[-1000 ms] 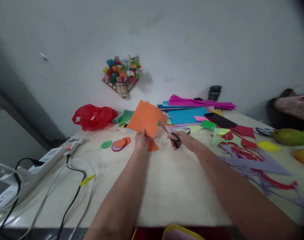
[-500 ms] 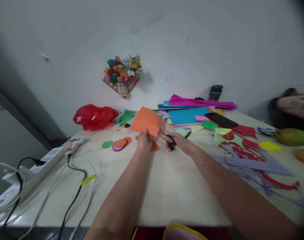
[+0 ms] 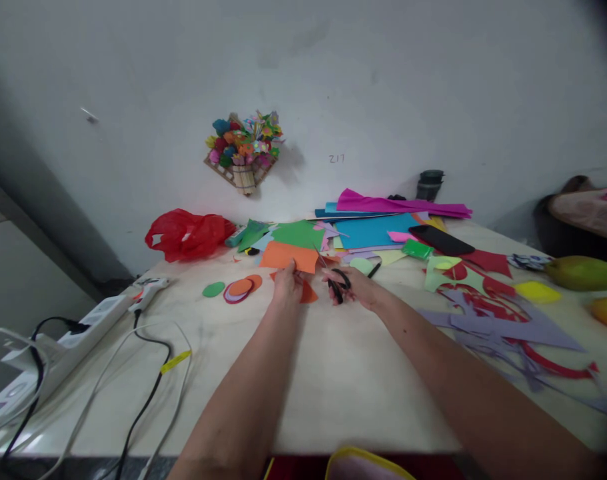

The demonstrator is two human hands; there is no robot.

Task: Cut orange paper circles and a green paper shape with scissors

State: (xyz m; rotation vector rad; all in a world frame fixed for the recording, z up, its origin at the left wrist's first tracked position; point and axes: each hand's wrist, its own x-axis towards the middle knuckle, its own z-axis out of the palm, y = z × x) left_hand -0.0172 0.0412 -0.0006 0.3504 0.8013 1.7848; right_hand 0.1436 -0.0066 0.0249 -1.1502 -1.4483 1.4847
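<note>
My left hand pinches the near edge of an orange sheet of paper and holds it over the table. In my right hand is a pair of scissors with black handles. The handles stand spread apart, and the blades reach up to the sheet's right edge. Whether the blades touch the paper I cannot tell. Another orange piece lies under my left hand. To its left are a green paper circle and a small stack of orange, purple and red circles.
A green sheet and blue paper lie behind, near a black phone. Purple scraps and a mango are at right. A red plastic bag, power strip and cables occupy the left.
The orange sheet's far part has tilted down, so it looks shorter and the green sheet behind it shows. The scissor handles have spread wider. My left hand has barely moved.
</note>
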